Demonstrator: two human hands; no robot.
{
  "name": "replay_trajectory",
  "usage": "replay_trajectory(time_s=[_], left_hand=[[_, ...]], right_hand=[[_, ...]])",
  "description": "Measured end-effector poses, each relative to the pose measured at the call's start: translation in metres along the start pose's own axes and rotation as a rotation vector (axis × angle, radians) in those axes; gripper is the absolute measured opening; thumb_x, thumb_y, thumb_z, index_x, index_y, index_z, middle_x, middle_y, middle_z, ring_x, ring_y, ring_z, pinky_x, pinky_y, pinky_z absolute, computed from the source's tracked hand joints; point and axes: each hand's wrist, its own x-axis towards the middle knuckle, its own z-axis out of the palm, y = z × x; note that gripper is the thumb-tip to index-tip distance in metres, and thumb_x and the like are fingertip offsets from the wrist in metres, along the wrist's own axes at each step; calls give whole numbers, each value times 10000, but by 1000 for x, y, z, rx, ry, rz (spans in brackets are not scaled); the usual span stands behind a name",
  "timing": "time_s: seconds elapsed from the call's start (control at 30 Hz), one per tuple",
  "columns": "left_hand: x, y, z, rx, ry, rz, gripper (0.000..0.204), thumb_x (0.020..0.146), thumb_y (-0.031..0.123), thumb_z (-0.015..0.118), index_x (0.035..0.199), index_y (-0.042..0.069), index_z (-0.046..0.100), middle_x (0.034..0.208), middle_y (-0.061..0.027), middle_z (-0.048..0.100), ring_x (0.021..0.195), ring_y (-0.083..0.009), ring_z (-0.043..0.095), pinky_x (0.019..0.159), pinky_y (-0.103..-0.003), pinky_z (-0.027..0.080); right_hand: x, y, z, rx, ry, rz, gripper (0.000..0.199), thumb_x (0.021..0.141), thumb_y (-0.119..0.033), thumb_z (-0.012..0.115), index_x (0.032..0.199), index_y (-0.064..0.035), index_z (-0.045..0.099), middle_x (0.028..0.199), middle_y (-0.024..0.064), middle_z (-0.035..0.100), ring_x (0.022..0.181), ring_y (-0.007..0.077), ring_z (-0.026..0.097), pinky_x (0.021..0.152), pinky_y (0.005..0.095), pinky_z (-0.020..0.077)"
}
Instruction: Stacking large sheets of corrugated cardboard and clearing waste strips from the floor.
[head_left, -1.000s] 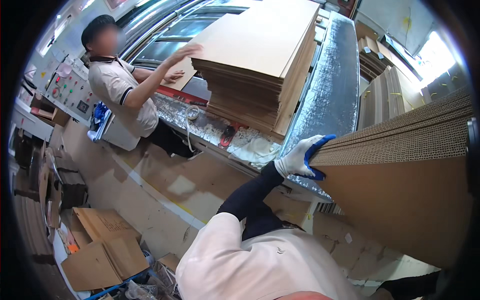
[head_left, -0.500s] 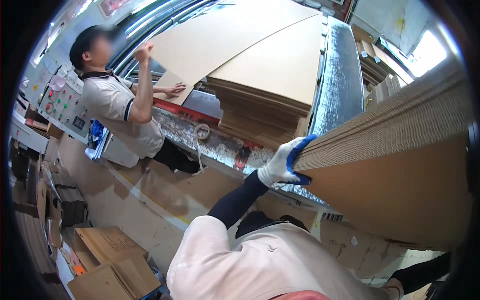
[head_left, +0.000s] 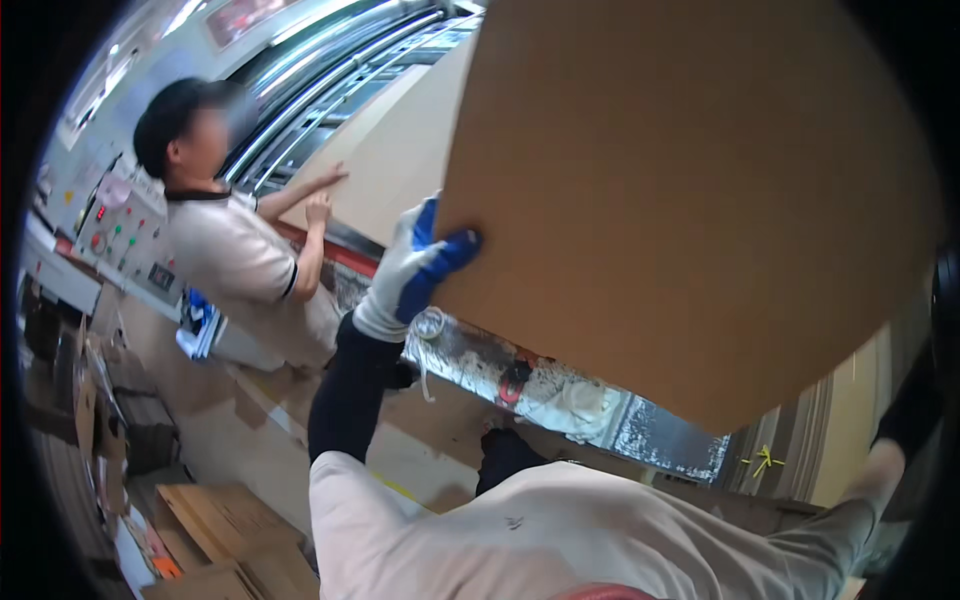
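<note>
Big flat brown cardboard [head_left: 680,200] looks lifted but not set down yet, white-and-blue-gloved left hand [head_left: 412,265] clamped on its edge (right hand out of view, can't tell).

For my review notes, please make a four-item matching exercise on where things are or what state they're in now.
Things
1. White-and-blue gloved left hand
2. Pale ring-shaped roll
3. Crumpled whitish cloth
4. Grey control panel with coloured buttons

Places or states
A. Bunched on the worn silver metal bench
B. At the picture's left, beside a co-worker in a pale shirt
C. Gripping the left edge of a large flat brown cardboard panel
D. A narrow pale strip hangs down from it

Pairs: 1-C, 2-D, 3-A, 4-B
</note>
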Motion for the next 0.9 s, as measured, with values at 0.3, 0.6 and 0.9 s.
replay_trajectory(time_s=[0.3, 0.6, 0.9], left_hand=[[38, -90, -171, 645, -16, -145, 384, 1011, 161, 489, 1343, -26, 529, 1428, -137, 502, 1279, -230, 506, 1095, -363, 377], [90, -69, -142, 15, 186, -739, 402, 1036, 237, 471, 1327, -34, 528, 1287, -89, 598, 1209, -160, 563, 1051, -304, 433], [83, -143, -169, 489, 87, -291, 414, 1023, 153, 451, 1386, -44, 466, 1403, -142, 513, 1300, -213, 495, 1104, -334, 373]], right_hand=[[158, 49, 342, 587, -320, 129, 440, 999, -329, 545, 1300, -9, 557, 1184, 103, 662, 1017, 178, 663, 892, 332, 543], [189, 156, 492, 1159, -703, 754, 474, 973, -370, 561, 1282, -11, 568, 1136, 137, 680, 941, 233, 690, 842, 357, 561], [225, 173, 476, 1351, -407, 720, 585, 978, -510, 487, 1332, -45, 519, 1218, 103, 635, 1010, 231, 644, 892, 400, 515]])
